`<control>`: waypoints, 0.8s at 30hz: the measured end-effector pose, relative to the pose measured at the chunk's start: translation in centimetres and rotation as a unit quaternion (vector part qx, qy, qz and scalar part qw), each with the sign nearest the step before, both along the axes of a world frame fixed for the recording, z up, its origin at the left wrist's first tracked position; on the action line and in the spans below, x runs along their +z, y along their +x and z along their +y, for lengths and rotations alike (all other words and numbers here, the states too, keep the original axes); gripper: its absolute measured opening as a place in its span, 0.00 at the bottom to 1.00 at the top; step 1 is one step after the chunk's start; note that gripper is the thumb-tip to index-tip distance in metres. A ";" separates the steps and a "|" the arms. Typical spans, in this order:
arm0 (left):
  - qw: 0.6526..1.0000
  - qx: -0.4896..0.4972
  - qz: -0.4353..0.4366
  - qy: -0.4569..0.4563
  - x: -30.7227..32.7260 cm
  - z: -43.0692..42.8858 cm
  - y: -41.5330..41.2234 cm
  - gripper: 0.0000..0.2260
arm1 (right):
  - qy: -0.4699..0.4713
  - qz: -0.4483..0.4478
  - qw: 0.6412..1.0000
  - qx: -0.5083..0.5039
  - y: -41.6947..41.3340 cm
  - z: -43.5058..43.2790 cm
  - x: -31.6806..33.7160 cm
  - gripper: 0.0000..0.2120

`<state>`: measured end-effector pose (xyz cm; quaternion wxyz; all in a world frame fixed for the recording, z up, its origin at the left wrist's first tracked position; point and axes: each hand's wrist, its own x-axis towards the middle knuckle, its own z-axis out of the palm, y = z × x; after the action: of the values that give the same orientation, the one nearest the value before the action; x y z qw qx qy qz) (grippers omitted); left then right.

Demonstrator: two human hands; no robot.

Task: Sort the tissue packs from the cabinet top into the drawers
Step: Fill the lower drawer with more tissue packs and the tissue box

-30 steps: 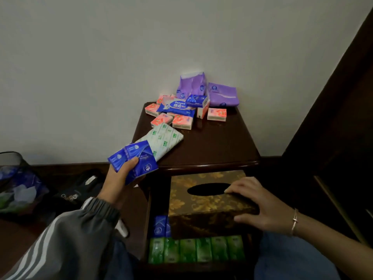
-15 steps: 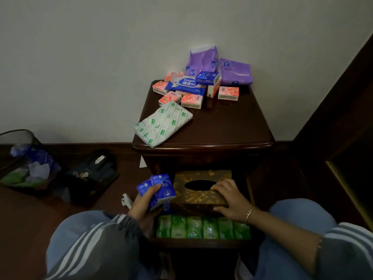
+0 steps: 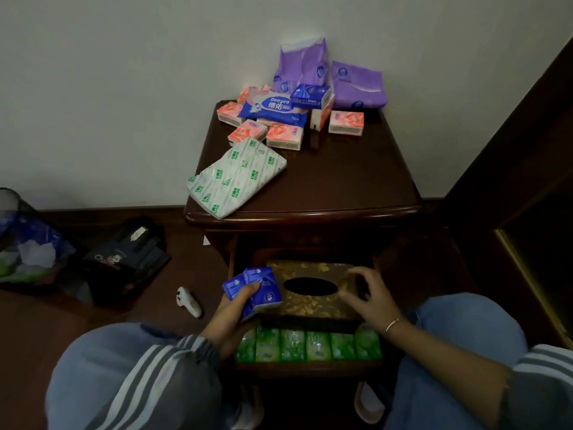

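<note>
My left hand (image 3: 234, 308) grips a few small blue tissue packs (image 3: 252, 288) at the left end of the open drawer (image 3: 310, 369). A gold-patterned tissue box (image 3: 313, 305) lies in that drawer, and my right hand (image 3: 369, 297) hovers over its right side with fingers spread. Several green packs (image 3: 310, 344) line the drawer's front. On the dark cabinet top (image 3: 341, 178) lie a white-and-green pack (image 3: 235, 178), several pink packs (image 3: 282, 135), a blue wipes pack (image 3: 273, 108), a small blue box (image 3: 310, 96) and two purple packs (image 3: 356, 85).
A mesh waste bin (image 3: 21, 240) and a black bag (image 3: 124, 259) sit on the floor at left. A small white object (image 3: 189, 302) lies beside the cabinet. Dark wooden furniture (image 3: 511, 197) stands at right. My knees flank the drawer.
My left hand carried the blue packs down from the cabinet top to the drawer's left end. My right hand lifted off the tissue box and spread its fingers. The view tilted downward.
</note>
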<state>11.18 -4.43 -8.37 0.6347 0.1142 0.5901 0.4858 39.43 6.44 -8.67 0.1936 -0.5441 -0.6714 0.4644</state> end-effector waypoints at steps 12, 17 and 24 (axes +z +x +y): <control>0.987 -0.075 0.119 0.083 2.5 -1.2 2.9 0.31 | -0.323 0.086 0.934 -0.127 -0.6 0.5 0.8 0.21; 0.959 -0.127 0.215 0.134 3.1 -0.2 3.2 0.30 | -0.290 0.139 0.934 -0.155 -1.8 1.9 1.8 0.13; 0.944 -0.157 0.265 0.120 2.4 1.0 1.9 0.37 | -0.262 0.129 0.948 -0.126 -4.8 3.0 1.0 0.07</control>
<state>13.11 -3.40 -5.92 0.5049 0.4060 0.6488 0.3992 34.63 9.39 -7.71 0.1861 -0.5914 -0.4211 0.6620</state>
